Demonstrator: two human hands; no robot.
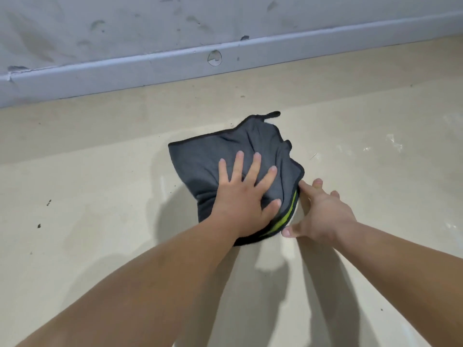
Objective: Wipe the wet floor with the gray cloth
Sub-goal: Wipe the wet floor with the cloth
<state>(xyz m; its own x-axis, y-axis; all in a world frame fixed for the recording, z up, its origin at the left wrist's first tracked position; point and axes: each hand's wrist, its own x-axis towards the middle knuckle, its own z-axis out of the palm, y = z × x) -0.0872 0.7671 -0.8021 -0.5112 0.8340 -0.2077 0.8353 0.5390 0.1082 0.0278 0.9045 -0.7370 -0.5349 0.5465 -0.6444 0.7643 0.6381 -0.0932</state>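
I'm in the wiping step: my left hand [244, 194] lies flat on the cloth [225, 151], fingers spread and pressing, no grip closed round it, and the cloth sits folded on the floor [100, 196] a little out from the wall [125, 26]. My right hand [323, 211] is spread wide just beside the cloth's right edge, holding nothing (its forefinger seems to touch the hem). Next, I judge, comes a firm push toward the sheen [393, 144] at right.

Hidden under the left hand [246, 196]: the near part of the gray cloth [250, 144]. Cut off at the bottom edge: left forearm [150, 284]; at the right edge: right forearm [400, 251]. Too small to tell: dark specks [48, 202] on the floor [100, 171].
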